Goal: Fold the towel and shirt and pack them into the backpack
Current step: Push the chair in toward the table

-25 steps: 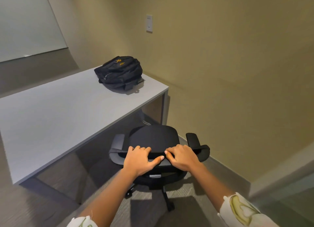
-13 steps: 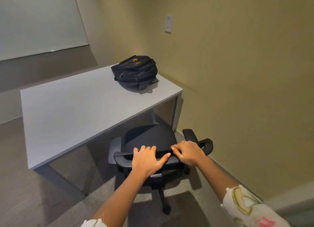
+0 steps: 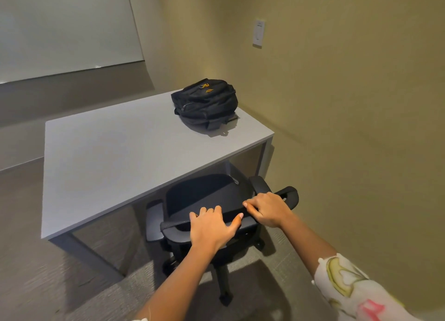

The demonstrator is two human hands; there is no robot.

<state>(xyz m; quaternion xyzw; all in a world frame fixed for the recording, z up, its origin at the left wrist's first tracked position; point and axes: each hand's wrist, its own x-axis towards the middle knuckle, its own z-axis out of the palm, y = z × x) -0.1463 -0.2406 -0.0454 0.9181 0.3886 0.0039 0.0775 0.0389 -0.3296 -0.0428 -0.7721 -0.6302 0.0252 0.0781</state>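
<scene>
In the head view, low in the centre of the frame, both hands grasp the top edge of a black office chair. The left hand curls its fingers over the backrest, with the thumb lying along the rim. The right hand, just beside it, is clenched round the same edge. The chair sits partly under the grey counter. The black backpack lies on the counter's far right corner, in the upper centre of the frame, well apart from the hands.

Both arms outstretched, left hand and right hand side by side — fingers curled over chair back
</scene>
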